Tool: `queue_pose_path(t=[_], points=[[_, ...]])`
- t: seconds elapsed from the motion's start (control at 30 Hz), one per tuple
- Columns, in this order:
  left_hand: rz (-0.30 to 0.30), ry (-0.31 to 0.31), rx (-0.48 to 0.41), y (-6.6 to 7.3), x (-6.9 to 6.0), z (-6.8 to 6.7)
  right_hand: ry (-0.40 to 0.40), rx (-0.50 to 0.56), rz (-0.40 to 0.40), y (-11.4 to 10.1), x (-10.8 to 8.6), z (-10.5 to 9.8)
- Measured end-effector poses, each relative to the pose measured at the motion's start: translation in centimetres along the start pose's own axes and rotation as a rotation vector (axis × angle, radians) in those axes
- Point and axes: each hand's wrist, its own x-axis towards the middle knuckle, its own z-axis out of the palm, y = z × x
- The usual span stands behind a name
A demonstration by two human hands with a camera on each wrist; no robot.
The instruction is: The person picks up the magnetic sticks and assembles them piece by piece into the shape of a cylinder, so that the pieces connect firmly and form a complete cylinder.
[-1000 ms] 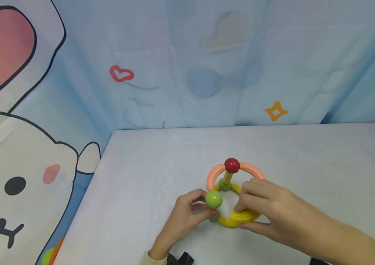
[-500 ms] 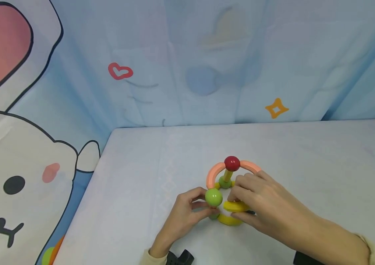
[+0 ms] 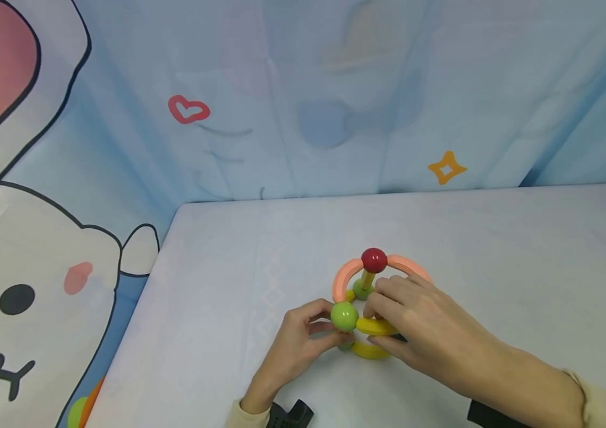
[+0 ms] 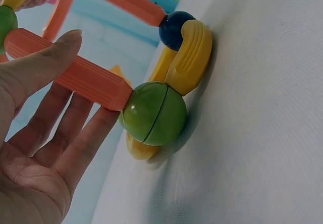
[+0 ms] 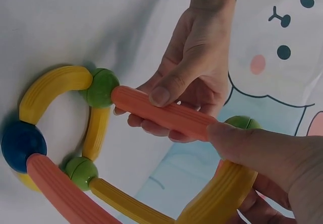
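A toy frame of balls and ribbed rods stands on the table. Its base is a ring of yellow curved rods with green balls (image 4: 154,114) and a blue ball (image 4: 174,30). My left hand (image 3: 297,343) pinches an orange straight rod (image 4: 96,80) upright between base and top. On the top sit a red ball (image 3: 374,260), orange curved rods (image 3: 343,280) and an upper green ball (image 3: 344,316). My right hand (image 3: 431,333) pinches a yellow curved rod (image 3: 371,326), its left end against that ball. The hand hides its other end.
The toy stands on a white-covered table (image 3: 228,267). Behind it hangs a blue printed curtain (image 3: 260,119), with a cartoon animal (image 3: 56,249) at the left. Dark wrist gear (image 3: 292,414) shows under the left wrist.
My right hand has moved left, bringing the yellow curved rod from apart to against the upper green ball. My left hand has kept its hold on the upright rod.
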Motion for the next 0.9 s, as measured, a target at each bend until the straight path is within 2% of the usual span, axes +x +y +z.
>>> queue_pose_path(t=[0.17, 0.27, 0.53, 0.77, 0.9], points=[[0.006, -0.007, -0.007, 0.0, 0.0, 0.1, -0.056, -0.039, 0.005, 0.4, -0.4, -0.3], [0.008, -0.012, -0.018, 0.0, -0.1, 0.1, -0.061, -0.035, -0.004, 0.8, -0.8, -0.3], [0.013, -0.019, -0.019, 0.1, -0.1, 0.0, -0.016, 0.053, -0.033, 0.9, -1.1, -0.1], [0.016, -0.019, -0.012, 0.0, -0.1, 0.0, 0.012, -0.008, -0.096, 0.7, -1.3, -0.1], [0.030, -0.017, -0.008, -0.1, -0.2, 0.0, 0.041, 0.005, -0.149, 1.0, -1.4, -0.2]])
